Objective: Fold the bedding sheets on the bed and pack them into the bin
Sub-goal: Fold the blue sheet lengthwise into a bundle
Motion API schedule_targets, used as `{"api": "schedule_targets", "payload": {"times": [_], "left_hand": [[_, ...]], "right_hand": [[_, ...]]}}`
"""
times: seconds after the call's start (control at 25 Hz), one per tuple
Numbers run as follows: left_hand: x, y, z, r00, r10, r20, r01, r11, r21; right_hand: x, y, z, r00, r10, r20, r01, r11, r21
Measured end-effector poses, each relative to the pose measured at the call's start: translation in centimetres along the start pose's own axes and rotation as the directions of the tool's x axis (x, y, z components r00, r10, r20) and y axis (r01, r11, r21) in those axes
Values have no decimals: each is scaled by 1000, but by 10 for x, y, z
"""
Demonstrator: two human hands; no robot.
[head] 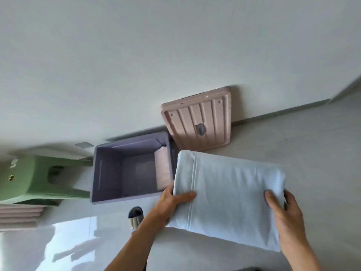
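My 2 hands grip 1 folded pale-blue sheet (pixel 228 196) in the air: left hand (pixel 172 202) and right hand (pixel 287 214) with thumbs on top at opposite edges. It hangs just right of the open purple bin (pixel 101 173); pink lid (pixel 197 118) leans against the wall.

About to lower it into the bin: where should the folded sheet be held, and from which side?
Judging by its flat, limp slab shape, grip the folded sheet by its two short ends from the near side, thumbs on top, as the left hand and right hand do now, so it shouldn't sag entering the purple bin.
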State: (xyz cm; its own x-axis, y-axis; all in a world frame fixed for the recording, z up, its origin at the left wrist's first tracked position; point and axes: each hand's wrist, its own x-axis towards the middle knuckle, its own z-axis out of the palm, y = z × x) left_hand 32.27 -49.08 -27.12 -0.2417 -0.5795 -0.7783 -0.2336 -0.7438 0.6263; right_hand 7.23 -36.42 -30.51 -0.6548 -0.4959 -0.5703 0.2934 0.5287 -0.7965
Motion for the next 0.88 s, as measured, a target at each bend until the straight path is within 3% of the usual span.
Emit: {"api": "schedule_targets", "payload": {"times": [0.12, 0.28, 0.44, 0.6, 0.72, 0.88], "left_hand": [[18, -17, -153, 996, -49, -69, 43, 995, -93], [70, -28, -327, 992, -91, -89, 77, 986, -151], [154, -59, -458, 981, -145, -129, 107, 959, -264], [233, -126, -512, 938, -299, -174, 177, 847, -501], [305, -191, -530, 860, -472, -193, 226, 692, -685], [369, -244, -509, 768, -632, -109, 250, 451, -857]], "right_hand": [[-29, 18, 150, 992, 57, 114, -50, 997, -63], [-45, 63, 327, 980, 153, 129, -139, 984, -108], [-11, 99, 486, 965, 165, 206, -116, 966, -230], [60, 129, 608, 903, 156, 400, 47, 890, -454], [120, 165, 696, 828, 174, 533, 239, 750, -617], [170, 209, 760, 756, 212, 620, 416, 576, -704]]}}
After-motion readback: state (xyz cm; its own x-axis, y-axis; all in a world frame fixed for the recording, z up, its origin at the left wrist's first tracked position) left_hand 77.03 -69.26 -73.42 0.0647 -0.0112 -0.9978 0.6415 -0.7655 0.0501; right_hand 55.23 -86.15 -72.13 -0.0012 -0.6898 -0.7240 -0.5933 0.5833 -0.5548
